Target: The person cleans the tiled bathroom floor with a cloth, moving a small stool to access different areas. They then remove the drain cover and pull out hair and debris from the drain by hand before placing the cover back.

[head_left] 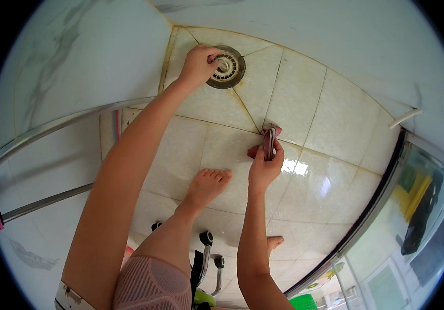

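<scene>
Near the corner of the tiled floor, my left hand (200, 64) reaches down to a round floor drain (239, 71). Its thumb and curled fingers grip the left side of the drain's slotted strainer (228, 66); the fingertips are partly hidden. A crumpled striped cloth (270, 135), dark red and white, is in my right hand (266, 162), pinched between thumb and fingers just above the tiles. This hand is to the right of and nearer to me than the drain.
Metal rails (71, 120) run along the left wall. A dark-framed glass panel (377, 186) curves along the right. A short white pipe (405, 118) sticks out from the wall. Wheeled chrome legs (206, 252) stand beside my bare foot (208, 186). The floor (322, 155) shines as if wet.
</scene>
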Demonstrator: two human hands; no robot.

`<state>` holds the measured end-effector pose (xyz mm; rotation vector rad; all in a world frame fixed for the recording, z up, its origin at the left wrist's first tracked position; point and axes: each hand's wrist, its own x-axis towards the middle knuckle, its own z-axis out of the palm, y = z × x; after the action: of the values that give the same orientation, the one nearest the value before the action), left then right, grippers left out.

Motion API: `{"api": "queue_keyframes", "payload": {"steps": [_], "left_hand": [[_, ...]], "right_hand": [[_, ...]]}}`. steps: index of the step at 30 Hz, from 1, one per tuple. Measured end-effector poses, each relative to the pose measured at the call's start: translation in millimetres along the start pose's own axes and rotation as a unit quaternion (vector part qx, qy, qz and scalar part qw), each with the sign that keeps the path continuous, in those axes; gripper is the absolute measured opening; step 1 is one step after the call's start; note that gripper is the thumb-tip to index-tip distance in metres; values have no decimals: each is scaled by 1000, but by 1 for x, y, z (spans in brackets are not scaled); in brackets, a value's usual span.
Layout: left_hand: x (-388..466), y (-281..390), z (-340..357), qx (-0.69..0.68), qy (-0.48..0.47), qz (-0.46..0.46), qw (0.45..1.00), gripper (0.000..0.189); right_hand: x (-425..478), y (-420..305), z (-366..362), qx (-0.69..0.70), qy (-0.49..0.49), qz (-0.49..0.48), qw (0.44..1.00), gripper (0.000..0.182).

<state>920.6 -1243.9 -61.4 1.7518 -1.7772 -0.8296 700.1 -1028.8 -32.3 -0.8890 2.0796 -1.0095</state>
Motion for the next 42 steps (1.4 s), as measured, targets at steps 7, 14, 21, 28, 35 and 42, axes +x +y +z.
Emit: {"api": "queue_keyframes", "payload": {"steps": [7, 14, 21, 28, 35, 42], "left_hand": [[20, -18, 8, 106, -71, 122, 984, 12], [-40, -16, -3, 39, 29, 184, 982, 11], [-127, 31, 16, -99, -25, 94, 990, 15], [-114, 43, 26, -151, -71, 125, 978, 17], [-8, -16, 21, 33, 93, 43, 994, 17], [8, -16, 37, 136, 48, 55, 988, 12]], "right_hand": [[0, -10, -11, -129, 32, -86, 987, 45], [-3, -36, -5, -161, 88, -176, 967, 39], [-6, -56, 44, 316, -119, 202, 919, 43], [36, -17, 53, 192, -127, 47, 972, 37], [53, -57, 37, 173, -130, 90, 972, 35], [49, -61, 25, 252, -138, 144, 947, 34]]}}
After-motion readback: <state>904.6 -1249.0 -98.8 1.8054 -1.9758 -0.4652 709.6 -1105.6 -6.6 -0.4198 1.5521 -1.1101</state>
